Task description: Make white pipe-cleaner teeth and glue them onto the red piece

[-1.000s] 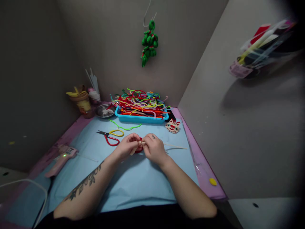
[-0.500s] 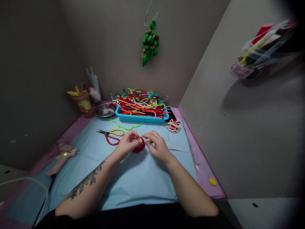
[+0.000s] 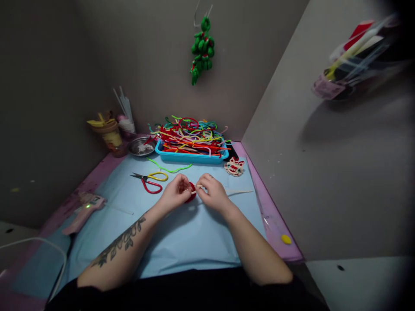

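Between my hands is a round red fuzzy piece (image 3: 192, 196), partly hidden by fingers. My left hand (image 3: 179, 190) grips it, thumb and fingers closed. Opposite it, my right hand (image 3: 210, 190) pinches a white pipe cleaner (image 3: 240, 191), whose long end trails out to the right past the hand. A short white bit shows across the red piece at the fingertips; whether it is attached there I cannot tell. Scissors (image 3: 150, 183) with one yellow and one red handle lie open left of my left hand. A bright green pipe cleaner (image 3: 171, 169) rests beyond them.
Blue tray (image 3: 191, 158) heaped with coloured pipe cleaners at the back. A metal dish (image 3: 141, 147) and cups of tools stand to its left. A white-and-red face ornament (image 3: 234, 167) lies right. The pink glue gun (image 3: 86, 211) lies left, a yellow disc (image 3: 285, 239) right.
My right hand's fingers have closed up more around the white pipe cleaner, and a white bit now shows across the red piece. The whole view has shifted slightly.
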{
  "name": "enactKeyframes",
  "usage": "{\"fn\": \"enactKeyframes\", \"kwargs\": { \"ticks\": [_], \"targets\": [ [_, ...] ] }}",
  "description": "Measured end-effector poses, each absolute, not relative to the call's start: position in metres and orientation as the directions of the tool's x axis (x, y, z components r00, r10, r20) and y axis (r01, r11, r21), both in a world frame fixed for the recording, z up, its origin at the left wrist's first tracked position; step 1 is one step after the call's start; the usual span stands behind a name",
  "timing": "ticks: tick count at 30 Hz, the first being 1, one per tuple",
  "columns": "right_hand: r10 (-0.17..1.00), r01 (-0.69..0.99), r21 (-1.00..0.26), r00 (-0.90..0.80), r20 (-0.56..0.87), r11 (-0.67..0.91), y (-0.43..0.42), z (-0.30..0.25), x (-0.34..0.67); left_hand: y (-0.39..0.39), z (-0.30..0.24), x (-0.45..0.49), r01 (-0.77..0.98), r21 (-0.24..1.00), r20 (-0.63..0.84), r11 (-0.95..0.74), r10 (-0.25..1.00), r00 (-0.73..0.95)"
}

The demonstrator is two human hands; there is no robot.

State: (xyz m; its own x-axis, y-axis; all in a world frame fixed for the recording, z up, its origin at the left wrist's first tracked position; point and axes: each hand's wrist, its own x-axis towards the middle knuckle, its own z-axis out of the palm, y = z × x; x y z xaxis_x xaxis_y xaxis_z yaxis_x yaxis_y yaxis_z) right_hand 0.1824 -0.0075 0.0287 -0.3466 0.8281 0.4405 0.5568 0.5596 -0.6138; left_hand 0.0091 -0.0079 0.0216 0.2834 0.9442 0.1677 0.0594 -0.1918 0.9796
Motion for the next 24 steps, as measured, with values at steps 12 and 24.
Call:
{"fn": "enactKeyframes", "kwargs": {
  "ticks": [12,24],
  "targets": [
    [0.902,0.174,-0.924,-0.339,0.267,0.34,-0.0057,0.034,0.1857,-0.0091,0.0264,0.01,-0.219,0.972,0.138,-0.08,0.954,0.265],
    [0.925,0.485,-0.791,-0.131,0.356,0.373,-0.0048,0.0279,0.1854,-0.0098,0.0232,0.0156,-0.257,0.964,0.122,-0.069,0.973,0.194]
  ]
}}
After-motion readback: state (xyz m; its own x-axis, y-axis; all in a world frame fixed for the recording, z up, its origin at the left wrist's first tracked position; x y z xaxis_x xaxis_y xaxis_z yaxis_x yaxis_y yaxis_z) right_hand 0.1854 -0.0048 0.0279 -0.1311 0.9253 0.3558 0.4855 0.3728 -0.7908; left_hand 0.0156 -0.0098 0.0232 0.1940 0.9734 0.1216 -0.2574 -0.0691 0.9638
